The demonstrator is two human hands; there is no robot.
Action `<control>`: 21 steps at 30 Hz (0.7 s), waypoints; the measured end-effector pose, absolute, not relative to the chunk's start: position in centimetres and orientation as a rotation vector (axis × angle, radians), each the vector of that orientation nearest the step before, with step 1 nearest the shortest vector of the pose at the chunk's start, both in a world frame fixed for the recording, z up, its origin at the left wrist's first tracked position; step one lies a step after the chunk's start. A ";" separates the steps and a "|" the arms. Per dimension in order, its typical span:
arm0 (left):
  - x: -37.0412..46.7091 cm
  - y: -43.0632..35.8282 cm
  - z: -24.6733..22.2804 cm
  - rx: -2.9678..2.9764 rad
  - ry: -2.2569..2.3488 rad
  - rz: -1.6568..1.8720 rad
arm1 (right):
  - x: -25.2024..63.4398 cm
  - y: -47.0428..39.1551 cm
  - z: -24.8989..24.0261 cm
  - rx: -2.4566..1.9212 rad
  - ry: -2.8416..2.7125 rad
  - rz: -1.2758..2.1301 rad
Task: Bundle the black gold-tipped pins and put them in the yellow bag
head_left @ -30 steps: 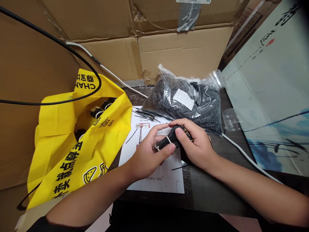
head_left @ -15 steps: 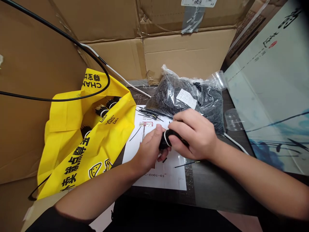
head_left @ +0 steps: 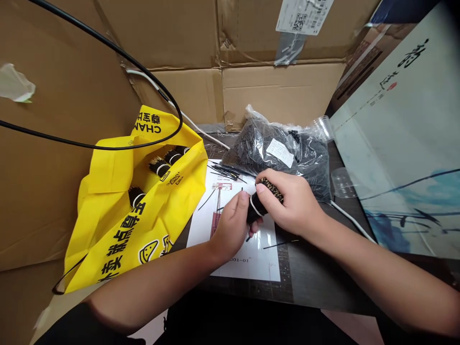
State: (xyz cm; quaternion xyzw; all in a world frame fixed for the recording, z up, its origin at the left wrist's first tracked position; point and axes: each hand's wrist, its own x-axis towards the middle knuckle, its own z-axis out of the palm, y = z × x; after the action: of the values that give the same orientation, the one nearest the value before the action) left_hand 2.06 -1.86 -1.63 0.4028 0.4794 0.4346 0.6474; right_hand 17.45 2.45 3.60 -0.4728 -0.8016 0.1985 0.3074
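Note:
A thick bundle of short black wires (head_left: 265,202), banded in white and with gold-coloured tips facing up, is held between both hands above the paper. My left hand (head_left: 233,218) is closed round its lower left end. Around the upper right end, by the gold tips, my right hand (head_left: 293,196) is wrapped. Beneath them lies a printed white sheet (head_left: 201,230) with a reddish diagram. Several loose black wires (head_left: 228,171) are piled at the sheet's far edge, and another loose wire (head_left: 278,244) lies near its right side.
At left a yellow bag (head_left: 108,201) lies open, with several banded wire bundles (head_left: 158,165) inside. Behind my hands sits a clear plastic bag of small black tubes (head_left: 247,143). A clear plastic cup (head_left: 343,182) lies right of it. Cardboard boxes (head_left: 187,96) wall the back; a black cable (head_left: 136,62) loops overhead.
My right hand has shifted its grip on the bundle, and the gold tips now show. The whole view has moved slightly. My left hand keeps its hold.

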 end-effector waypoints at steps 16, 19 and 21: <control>0.6 -1.6 -0.9 1.550 1.003 0.777 | 16.4 2.0 4.9 -0.909 -2.607 0.060; 0.4 -1.7 -1.3 1.555 0.999 0.846 | 15.6 1.7 4.0 -0.858 -2.648 -0.064; 0.4 -1.6 -1.4 1.556 0.988 0.860 | 15.3 1.6 3.6 -0.845 -2.658 -0.100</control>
State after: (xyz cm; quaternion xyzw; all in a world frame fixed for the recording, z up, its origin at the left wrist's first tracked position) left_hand 0.37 -1.64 -1.39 0.6505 0.4131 0.3595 0.5262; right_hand 15.30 1.58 3.61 -0.2981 -0.9378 -0.0351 0.1745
